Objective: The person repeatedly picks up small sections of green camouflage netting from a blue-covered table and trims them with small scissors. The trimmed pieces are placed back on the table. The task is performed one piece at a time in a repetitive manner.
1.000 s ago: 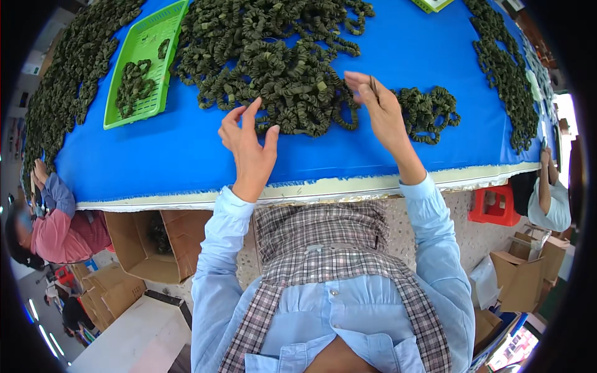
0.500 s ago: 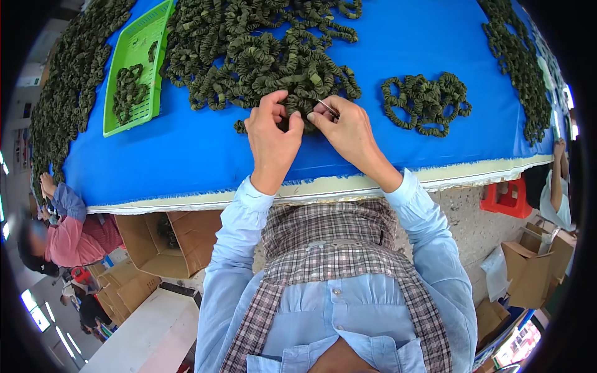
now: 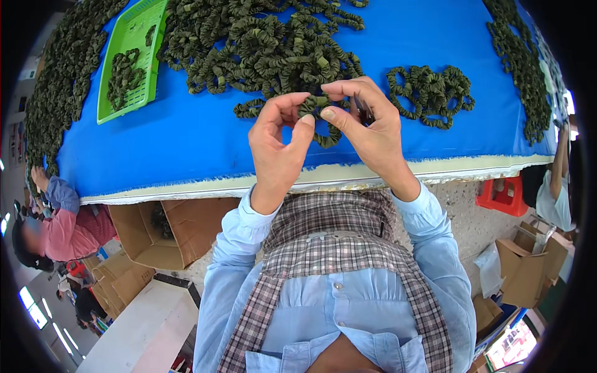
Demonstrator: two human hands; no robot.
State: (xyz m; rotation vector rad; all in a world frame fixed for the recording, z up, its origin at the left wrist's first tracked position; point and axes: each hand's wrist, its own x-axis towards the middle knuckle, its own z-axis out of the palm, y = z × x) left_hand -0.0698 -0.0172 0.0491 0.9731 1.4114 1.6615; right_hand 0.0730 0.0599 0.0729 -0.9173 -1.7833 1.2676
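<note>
A dark olive-green scrunchie (image 3: 328, 139) is stretched between my two hands above the blue cloth. My left hand (image 3: 278, 146) pinches its left side between thumb and fingers. Its right side is pinched by my right hand (image 3: 376, 130), which also keeps a small pair of dark thread snips (image 3: 363, 110) tucked in its palm. Just beyond my hands lies a large heap of similar scrunchies (image 3: 261, 59). A smaller group of scrunchies (image 3: 430, 93) sits to the right of my right hand.
A green plastic basket (image 3: 152, 78) with several scrunchies stands at the left. More heaps line the table's left (image 3: 62, 87) and right (image 3: 525, 81) sides. Cardboard boxes (image 3: 193, 233) and a red stool (image 3: 504, 198) are below the table edge. Another person (image 3: 74, 224) works at the far left.
Both hands have drawn back from the heap's near edge, bringing a scrunchie up between them. The snips, earlier pointing out from my right fingers, now lie back in the palm.
</note>
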